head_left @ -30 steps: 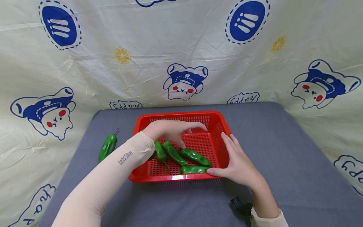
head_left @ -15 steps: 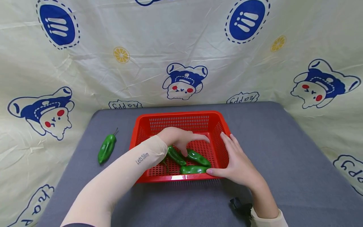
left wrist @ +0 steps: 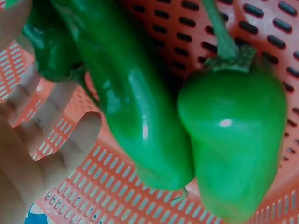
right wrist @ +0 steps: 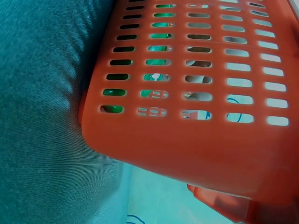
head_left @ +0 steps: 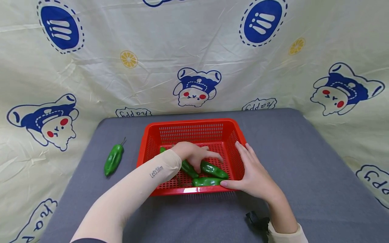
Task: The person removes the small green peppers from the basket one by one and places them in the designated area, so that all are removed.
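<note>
My left hand [head_left: 199, 155] reaches down into a red plastic basket [head_left: 196, 123], its thumb tip beside a green pepper [head_left: 214, 169] and its index finger arched over it. The left wrist view shows the relaxed fingers [left wrist: 79, 140] just below that pepper [left wrist: 51, 44]. Two larger peppers lie close by, a long one [left wrist: 135, 107] and a thick one [left wrist: 233, 135] with its stem up. Across the basket's near right corner rests my right hand [head_left: 256, 177], thumb on the front rim, fingers extended along the right side. Another pepper [head_left: 206, 182] lies along the front wall.
One more green pepper [head_left: 113, 160] lies on the grey tablecloth [head_left: 285, 152] left of the basket. My left sleeve [head_left: 152, 179] hides part of the basket's near left side. A printed cloth [head_left: 200, 33] hangs behind the table.
My left hand has moved right and lower into the basket, bringing its thumb to the pepper on the right. That pepper has shifted slightly rightward. My right hand has stayed at the basket's corner.
</note>
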